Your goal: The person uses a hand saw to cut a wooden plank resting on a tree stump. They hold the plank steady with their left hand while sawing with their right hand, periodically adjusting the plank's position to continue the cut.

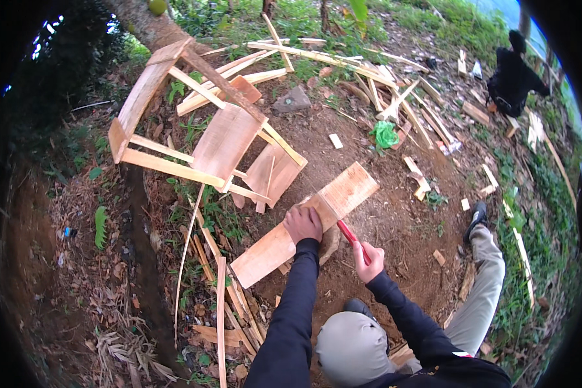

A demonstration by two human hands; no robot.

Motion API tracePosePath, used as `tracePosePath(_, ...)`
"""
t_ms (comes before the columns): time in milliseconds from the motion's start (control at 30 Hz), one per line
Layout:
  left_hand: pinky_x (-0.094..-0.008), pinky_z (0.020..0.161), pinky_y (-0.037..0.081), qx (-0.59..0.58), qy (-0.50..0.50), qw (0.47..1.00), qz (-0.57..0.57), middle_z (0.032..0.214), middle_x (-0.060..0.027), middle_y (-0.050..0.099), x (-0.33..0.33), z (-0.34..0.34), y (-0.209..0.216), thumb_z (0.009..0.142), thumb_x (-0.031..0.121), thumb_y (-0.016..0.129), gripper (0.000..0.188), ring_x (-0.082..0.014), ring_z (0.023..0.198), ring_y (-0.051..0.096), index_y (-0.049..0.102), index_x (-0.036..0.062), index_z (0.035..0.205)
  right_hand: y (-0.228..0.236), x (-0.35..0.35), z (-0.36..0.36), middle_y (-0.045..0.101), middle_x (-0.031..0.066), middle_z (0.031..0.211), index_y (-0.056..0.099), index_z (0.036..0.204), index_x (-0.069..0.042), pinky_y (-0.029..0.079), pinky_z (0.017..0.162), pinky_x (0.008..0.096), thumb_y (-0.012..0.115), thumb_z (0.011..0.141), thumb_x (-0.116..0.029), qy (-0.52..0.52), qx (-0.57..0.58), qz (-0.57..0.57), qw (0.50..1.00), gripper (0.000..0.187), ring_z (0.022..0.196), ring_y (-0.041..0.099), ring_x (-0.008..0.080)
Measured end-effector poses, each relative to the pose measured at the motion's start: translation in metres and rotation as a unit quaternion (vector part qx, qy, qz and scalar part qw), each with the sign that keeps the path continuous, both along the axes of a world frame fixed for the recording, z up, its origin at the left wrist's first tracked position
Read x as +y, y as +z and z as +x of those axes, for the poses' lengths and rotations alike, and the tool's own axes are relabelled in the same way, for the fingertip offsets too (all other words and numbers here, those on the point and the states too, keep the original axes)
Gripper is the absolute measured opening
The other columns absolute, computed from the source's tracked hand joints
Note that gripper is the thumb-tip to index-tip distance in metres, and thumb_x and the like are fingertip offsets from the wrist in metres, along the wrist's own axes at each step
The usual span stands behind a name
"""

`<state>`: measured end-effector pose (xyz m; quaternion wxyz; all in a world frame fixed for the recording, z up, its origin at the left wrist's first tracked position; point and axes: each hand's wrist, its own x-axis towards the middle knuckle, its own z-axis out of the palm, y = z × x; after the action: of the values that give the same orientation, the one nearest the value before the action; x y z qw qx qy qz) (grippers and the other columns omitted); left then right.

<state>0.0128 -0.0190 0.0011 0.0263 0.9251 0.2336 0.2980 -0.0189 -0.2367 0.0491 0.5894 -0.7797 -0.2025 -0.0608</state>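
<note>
My left hand lies palm down on a long wooden plank, fingers curled over its upper edge and pressing it, gripping nothing else. The plank lies across the bare dirt ground right in front of me, just past my bent knee. Its long axis runs on a diagonal: the near end points down toward my left, beside a scatter of thin wood strips, and the far end points up and away to my right. It is a flat, pale orange-tan board with straight edges and squared ends, its grain following its length, with a darker line crossing it just right of my hand. My right hand is closed around the red handle of a tool, whose front end reaches the plank's lower edge; I cannot make out its head. Beyond the plank stands a rough wooden frame of slats and boards.
</note>
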Motion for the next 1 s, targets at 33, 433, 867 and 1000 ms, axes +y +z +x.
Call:
tracePosePath(33, -0.0492, 0.084, 0.041, 0.005, -0.002, 1.000, -0.009, 0.094, -0.0150, 0.059, -0.001, -0.002, 0.001, 0.095, 0.030, 0.056, 0.027, -0.0350, 0.096, 0.056, 0.063, 0.0066, 0.082, 0.001, -0.009, -0.008, 0.051, 0.0160, 0.054, 0.061, 0.076, -0.002, 0.038, 0.044, 0.0383, 0.062, 0.097, -0.011, 0.009, 0.028, 0.002, 1.000, 0.023, 0.043, 0.056, 0.0280)
tracePosePath(433, -0.0501, 0.081, 0.039, -0.004, -0.014, 1.000, -0.003, 0.091, -0.0138, 0.057, 0.002, 0.000, 0.000, 0.093, 0.029, 0.058, 0.024, -0.0351, 0.093, 0.055, 0.063, 0.0083, 0.080, 0.011, -0.001, 0.003, 0.054, 0.0181, 0.056, 0.068, 0.085, 0.001, 0.042, 0.045, 0.0366, 0.063, 0.096, -0.011, 0.036, 0.047, 0.010, 0.998, 0.016, 0.044, 0.057, 0.0289)
tracePosePath(867, -0.0491, 0.080, 0.039, -0.001, -0.012, 1.000, -0.029, 0.090, -0.0135, 0.057, 0.007, -0.004, -0.001, 0.092, 0.030, 0.058, 0.025, -0.0344, 0.090, 0.055, 0.061, 0.0088, 0.078, 0.012, -0.006, -0.005, 0.052, 0.0163, 0.055, 0.067, 0.083, 0.001, 0.040, 0.044, 0.0357, 0.062, 0.097, -0.010, 0.032, 0.045, 0.034, 0.998, 0.019, 0.041, 0.055, 0.0225)
tracePosePath(1000, -0.0488, 0.080, 0.039, 0.006, 0.000, 1.000, -0.010, 0.091, -0.0132, 0.059, 0.010, -0.009, 0.002, 0.092, 0.029, 0.059, 0.026, -0.0346, 0.092, 0.055, 0.061, 0.0083, 0.077, 0.020, -0.079, -0.063, 0.054, 0.0096, 0.052, 0.072, 0.091, 0.002, 0.043, 0.045, 0.0310, 0.061, 0.095, -0.005, 0.038, 0.007, -0.043, 0.998, 0.014, 0.041, 0.056, 0.0165)
